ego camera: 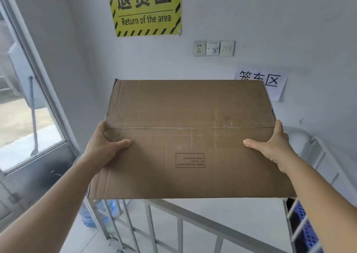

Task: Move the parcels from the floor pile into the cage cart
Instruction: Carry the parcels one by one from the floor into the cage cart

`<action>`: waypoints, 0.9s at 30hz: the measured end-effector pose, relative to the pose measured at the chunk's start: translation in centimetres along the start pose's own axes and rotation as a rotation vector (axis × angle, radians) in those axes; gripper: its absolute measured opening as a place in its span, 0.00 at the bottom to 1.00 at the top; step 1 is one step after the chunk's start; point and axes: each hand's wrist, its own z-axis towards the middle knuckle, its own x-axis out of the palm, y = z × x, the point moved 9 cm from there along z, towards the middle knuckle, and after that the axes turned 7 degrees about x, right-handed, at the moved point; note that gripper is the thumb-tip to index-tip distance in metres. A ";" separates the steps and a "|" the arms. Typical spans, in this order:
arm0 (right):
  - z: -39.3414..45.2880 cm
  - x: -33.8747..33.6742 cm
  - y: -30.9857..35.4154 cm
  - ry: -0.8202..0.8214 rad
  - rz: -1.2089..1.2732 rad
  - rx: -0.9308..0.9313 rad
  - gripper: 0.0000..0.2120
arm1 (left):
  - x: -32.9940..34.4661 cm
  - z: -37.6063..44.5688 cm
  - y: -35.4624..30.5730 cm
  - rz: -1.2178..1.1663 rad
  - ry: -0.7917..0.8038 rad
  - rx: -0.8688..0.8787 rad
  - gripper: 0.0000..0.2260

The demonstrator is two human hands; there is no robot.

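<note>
I have a flat brown cardboard parcel (190, 137) held up in front of me at about chest height, above the grey metal bars of the cage cart (154, 220). My left hand (105, 146) grips the parcel's left edge, thumb lying across the top face and the other fingers hidden beneath. My right hand (270, 146) grips the right edge the same way, thumb on top. The parcel's top shows a taped seam running across it from side to side and a small printed rectangle of text near my edge, upside down to me.

Behind the parcel stands a pale grey wall. High on it hangs a yellow sign (144, 7) with black hazard stripes, Chinese characters and the words "Return of the area". Below and to the right of that sits a row of wall sockets and switches (214, 48), and lower still a white paper notice (270, 83) with black characters, partly covered by the parcel's far corner. To my left is a glazed door (25, 102) with daylight outside. Down through the cart bars on the left I see a blue water bottle (94, 214) on the pale floor (241, 212). At lower right, a blue perforated crate (305, 229) shows behind white bars.
</note>
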 end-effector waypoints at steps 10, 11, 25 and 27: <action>11.2 -3.8 -7.6 -0.016 0.013 0.136 0.61 | 16.2 6.8 -2.6 0.009 0.144 -0.005 0.35; 12.1 -3.8 -8.3 -0.009 0.013 0.153 0.62 | 17.5 7.3 -2.2 0.012 0.151 -0.016 0.35; 18.8 -0.8 -18.3 0.015 -0.038 0.466 0.61 | 35.0 14.5 3.6 0.028 0.439 -0.115 0.28; 19.2 -0.4 -19.5 0.008 -0.038 0.501 0.61 | 37.4 15.5 4.4 0.012 0.484 -0.124 0.28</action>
